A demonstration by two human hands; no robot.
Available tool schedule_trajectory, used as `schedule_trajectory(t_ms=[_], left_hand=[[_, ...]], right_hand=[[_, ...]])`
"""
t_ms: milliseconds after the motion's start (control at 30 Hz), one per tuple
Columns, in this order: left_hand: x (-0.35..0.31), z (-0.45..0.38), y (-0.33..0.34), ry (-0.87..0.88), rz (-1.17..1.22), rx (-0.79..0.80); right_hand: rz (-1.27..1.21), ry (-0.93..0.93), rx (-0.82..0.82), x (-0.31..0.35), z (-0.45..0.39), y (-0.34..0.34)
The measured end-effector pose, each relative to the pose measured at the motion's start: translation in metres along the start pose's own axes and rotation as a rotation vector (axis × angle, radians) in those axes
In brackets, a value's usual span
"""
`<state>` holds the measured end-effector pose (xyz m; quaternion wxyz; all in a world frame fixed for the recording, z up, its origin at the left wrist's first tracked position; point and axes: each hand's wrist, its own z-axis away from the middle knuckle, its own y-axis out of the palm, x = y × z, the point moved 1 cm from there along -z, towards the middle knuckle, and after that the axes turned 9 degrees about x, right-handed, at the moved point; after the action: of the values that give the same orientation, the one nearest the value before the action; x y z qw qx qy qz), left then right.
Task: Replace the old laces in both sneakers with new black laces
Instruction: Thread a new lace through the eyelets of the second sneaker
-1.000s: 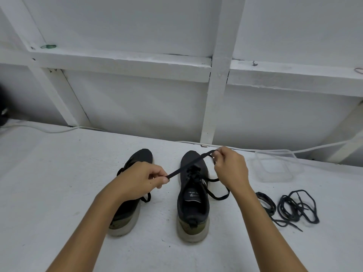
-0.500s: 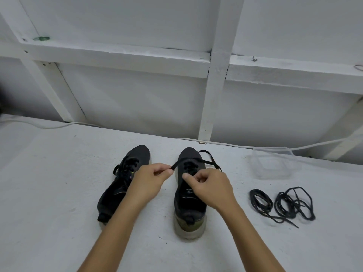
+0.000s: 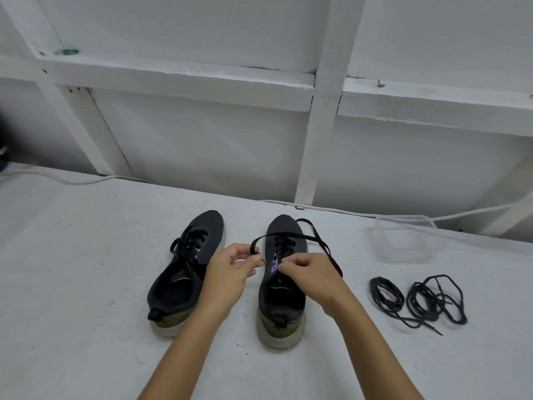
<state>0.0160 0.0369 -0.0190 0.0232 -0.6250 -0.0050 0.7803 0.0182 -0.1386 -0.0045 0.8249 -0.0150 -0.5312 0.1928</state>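
Note:
Two black sneakers stand side by side on the white table, toes pointing away from me. The left sneaker (image 3: 184, 272) is laced in black. The right sneaker (image 3: 284, 284) has a flat black lace (image 3: 288, 235) looping loosely over its toe and down its right side. My left hand (image 3: 230, 272) pinches the end of that lace just left of the shoe's tongue. Over the tongue, my right hand (image 3: 311, 275) has its fingers curled and pinching at the eyelets near a purple label. Two bundles of black laces (image 3: 418, 298) lie to the right.
A clear plastic container (image 3: 409, 238) sits behind the lace bundles. A white cable (image 3: 86, 180) runs along the table's far edge at the foot of a white framed wall (image 3: 202, 145). A dark object shows at the far left edge.
Both hands came together over the right sneaker's tongue. The lace, earlier stretched taut between them above the shoe, now hangs slack in a loop over the toe.

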Motion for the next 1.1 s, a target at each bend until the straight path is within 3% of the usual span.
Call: schedule_trajectory(t_ms=[500,600,700,867,1000,1100], left_hand=[[0.009,0.0,0.012,0.115,-0.094,0.056],[0.01,0.002,0.012,0.134,-0.222,0.045],[0.008,0.003,0.011,0.167,-0.38,0.057],[0.01,0.007,0.009,0.184,-0.409,0.077],[0.014,0.01,0.004,0.266,-0.363,0.186],[0.019,0.009,0.0,0.228,-0.344,0.171]], right_hand=[[-0.097,-0.038,0.037,-0.004,0.001,-0.002],[-0.096,-0.046,0.044,-0.006,0.0,-0.003],[-0.061,-0.066,0.061,-0.008,0.0,-0.004],[-0.034,-0.114,0.068,-0.01,-0.001,-0.005],[0.078,-0.151,0.051,-0.016,-0.003,-0.006],[0.176,-0.202,-0.028,-0.02,-0.003,-0.006]])
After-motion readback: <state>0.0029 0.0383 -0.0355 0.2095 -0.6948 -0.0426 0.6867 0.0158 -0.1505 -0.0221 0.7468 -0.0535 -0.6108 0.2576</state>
